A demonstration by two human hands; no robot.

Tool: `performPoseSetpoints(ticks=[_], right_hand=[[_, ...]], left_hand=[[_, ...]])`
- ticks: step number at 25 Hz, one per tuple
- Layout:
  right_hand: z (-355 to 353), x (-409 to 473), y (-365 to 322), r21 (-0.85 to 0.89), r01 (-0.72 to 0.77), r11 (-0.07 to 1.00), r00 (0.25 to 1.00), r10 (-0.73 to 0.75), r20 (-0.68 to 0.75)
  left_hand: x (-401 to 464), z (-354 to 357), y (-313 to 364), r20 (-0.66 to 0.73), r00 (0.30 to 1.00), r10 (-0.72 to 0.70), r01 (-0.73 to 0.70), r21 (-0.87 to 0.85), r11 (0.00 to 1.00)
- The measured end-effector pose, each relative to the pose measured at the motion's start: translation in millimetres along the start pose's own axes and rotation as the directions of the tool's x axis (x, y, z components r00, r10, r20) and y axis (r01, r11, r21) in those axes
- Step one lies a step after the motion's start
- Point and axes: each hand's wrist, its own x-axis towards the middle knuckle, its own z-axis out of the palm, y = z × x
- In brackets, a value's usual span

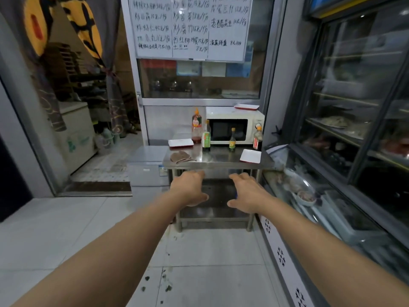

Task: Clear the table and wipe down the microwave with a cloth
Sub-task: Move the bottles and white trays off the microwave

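We hold our left hand (190, 188) and right hand (249, 193) spread and empty short of the counter (221, 161), the brown cloth (181, 156) lying ahead at its near-left corner, nearer the left.

Table (221, 159) front-centre strip bare, open approach from the floor side. Microwave (235, 125) face partly blocked by four bottles: tall red-sauce bottle (196, 126), green-label bottle (206, 138), small dark bottle (232, 138), right bottle (257, 138). Cloth (181, 157) at left front, trays (181, 142) (250, 156) either side. Display freezer (309, 196) crowds the table's right.
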Motion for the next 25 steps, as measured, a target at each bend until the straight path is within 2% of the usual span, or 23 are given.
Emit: performPoseSetpoints(ticks=[7, 12, 25], right_hand=[[-9, 105, 8, 0.042, -0.084, 0.996, 0.995, 0.087, -0.053], [-9, 182, 35, 0.074, -0.084, 0.994, 0.995, 0.088, -0.052], [-33, 432, 145, 0.103, 0.035, 0.994, 0.999, -0.031, -0.041]], left_hand=[[114, -7, -39, -0.006, 0.998, 0.064, -0.064, -0.063, 0.996], [191, 6, -45, -0.009, 0.996, 0.089, -0.089, -0.055, 0.994], [427, 33, -35, 0.001, 0.998, -0.056, 0.056, -0.063, 0.996]])
